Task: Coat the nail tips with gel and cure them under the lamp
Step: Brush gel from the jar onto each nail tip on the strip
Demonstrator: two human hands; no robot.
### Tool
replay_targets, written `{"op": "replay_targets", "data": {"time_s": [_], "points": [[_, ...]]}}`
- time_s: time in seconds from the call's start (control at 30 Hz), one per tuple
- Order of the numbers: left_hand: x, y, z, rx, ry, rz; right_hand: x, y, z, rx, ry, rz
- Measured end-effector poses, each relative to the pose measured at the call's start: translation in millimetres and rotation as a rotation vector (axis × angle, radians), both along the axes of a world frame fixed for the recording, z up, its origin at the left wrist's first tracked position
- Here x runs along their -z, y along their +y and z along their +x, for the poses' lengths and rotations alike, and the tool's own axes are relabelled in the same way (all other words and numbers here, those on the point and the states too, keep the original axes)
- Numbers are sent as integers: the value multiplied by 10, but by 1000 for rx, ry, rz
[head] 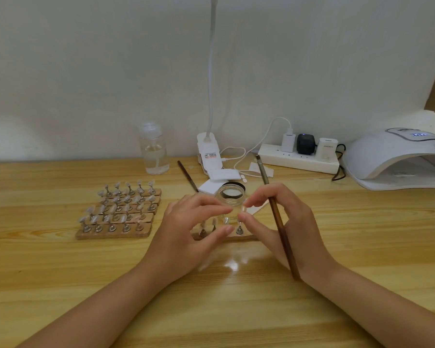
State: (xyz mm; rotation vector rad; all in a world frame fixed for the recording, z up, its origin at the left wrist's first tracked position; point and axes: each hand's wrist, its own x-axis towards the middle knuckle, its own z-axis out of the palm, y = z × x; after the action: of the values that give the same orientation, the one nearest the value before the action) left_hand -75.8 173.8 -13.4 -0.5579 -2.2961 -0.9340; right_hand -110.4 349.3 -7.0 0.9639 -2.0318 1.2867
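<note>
Glossy wood table [60, 285]; clear glass jar [230, 195]; white plastic lamp [397, 159].

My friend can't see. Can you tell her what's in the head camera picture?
Two hands meet over a small wooden stand of fake nails on a wooden table; the right hand holds a brush and pinches a nail tip, the left hand reaching beside it. Behind sit a clear jar, a bigger rack of nails at left and a white curing lamp at right.

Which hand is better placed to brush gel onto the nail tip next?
The right hand: it already holds the brush and pinches the nail tip, beside the gel jar. The left hand holds nothing.
</note>
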Motion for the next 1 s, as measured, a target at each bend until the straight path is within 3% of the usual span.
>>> {"op": "replay_targets", "data": {"time_s": [0.37, 0.63, 0.73, 0.87, 1.0], "points": [[7, 8, -2, 23, 117, -101, 36, -87, 59, -69, 164, 50], [-23, 0, 4, -7, 73, 138, 6, -46, 23, -72, 56, -20], [-27, -17, -6, -31, 35, 217, -61, -10, 5, -78, -51, -131], [-48, -26, -11, -37, -20, 282, -183, 42, -43, -95, -348, -311], [-38, -30, -17, -40, -33, 312, -318, 13, -181, -41, -457, -308]]}}
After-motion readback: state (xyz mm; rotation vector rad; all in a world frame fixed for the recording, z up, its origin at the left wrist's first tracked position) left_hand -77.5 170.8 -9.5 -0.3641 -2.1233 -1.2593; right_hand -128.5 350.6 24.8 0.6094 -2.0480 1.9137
